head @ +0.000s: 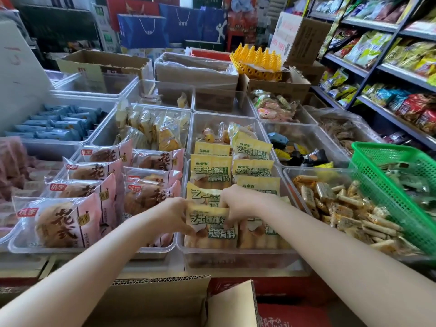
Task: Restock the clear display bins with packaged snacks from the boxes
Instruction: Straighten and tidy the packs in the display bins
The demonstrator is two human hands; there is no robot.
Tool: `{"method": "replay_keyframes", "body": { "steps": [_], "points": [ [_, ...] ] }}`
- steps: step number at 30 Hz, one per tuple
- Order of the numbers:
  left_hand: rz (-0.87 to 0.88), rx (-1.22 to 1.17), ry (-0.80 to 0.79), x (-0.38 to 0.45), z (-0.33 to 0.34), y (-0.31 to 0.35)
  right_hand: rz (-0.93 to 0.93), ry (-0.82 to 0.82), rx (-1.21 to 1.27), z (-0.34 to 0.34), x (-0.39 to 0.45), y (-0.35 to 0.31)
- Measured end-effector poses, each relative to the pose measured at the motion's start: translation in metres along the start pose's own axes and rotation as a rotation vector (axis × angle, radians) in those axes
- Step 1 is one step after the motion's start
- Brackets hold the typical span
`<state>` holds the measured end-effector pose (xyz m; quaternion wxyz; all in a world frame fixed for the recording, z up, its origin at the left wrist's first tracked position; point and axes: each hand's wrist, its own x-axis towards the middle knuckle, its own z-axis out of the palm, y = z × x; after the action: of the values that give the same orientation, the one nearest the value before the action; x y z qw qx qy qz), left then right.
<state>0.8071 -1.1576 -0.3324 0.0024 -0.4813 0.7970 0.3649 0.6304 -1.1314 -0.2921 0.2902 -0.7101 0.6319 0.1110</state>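
I record my left hand [173, 214] and right hand [236, 204] both gripping one yellow snack pack [210, 224] (top edge) over the front clear bin [236, 258], pink bread packs [70, 218] adjacent.

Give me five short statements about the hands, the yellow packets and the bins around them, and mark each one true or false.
1. Both hands hold the same yellow packet. True: the left hand grips its left edge, the right hand its top right.
2. That packet is over the bin of pink bread packs. False: it is over the clear bin of yellow packets.
3. A green basket sits at the right. True.
4. The bin of blue packets is right of the yellow ones. False: it is at the far left.
5. An open cardboard box is below the arms. True.
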Motion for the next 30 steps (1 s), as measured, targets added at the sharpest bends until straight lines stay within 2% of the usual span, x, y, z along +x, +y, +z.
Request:
{"method": "replay_keyframes", "body": {
  "steps": [2,4,6,7,9,10,12,14,16,19,24,30],
  "points": [
    [0.033,-0.085,0.113,-0.006,-0.022,0.007,-0.067,0.058,0.248,-0.016,-0.013,0.006],
    [0.114,-0.054,0.319,-0.007,-0.04,0.02,-0.106,0.11,0.458,-0.04,-0.031,0.016],
    [0.275,0.024,0.415,-0.006,-0.041,0.048,-0.075,0.031,0.54,-0.061,-0.05,0.032],
    [0.34,0.069,0.373,-0.004,-0.035,0.063,-0.021,-0.048,0.493,-0.067,-0.058,0.039],
    [0.377,0.205,0.198,0.005,-0.014,0.087,0.115,-0.175,0.2,-0.064,-0.067,0.05],
    [0.358,0.313,0.121,0.01,-0.002,0.094,0.153,-0.177,0.033,-0.055,-0.067,0.055],
    [0.295,0.519,0.031,0.019,0.015,0.101,0.14,-0.028,-0.143,-0.031,-0.061,0.065],
    [0.268,0.564,-0.004,0.027,0.024,0.103,0.104,0.123,-0.145,-0.012,-0.055,0.075],
    [0.281,0.579,-0.007,0.036,0.028,0.102,0.08,0.168,-0.123,-0.004,-0.053,0.083],
    [0.274,0.593,-0.026,0.051,0.03,0.096,0.024,0.134,-0.116,-0.001,-0.057,0.087],
    [0.222,0.418,-0.12,0.053,0.028,0.094,0.059,0.061,-0.124,0.013,-0.048,0.092],
    [0.246,0.745,-0.139,0.045,0.052,0.105,0.033,-0.04,-0.243,0.015,-0.032,0.085]
  ]
}}
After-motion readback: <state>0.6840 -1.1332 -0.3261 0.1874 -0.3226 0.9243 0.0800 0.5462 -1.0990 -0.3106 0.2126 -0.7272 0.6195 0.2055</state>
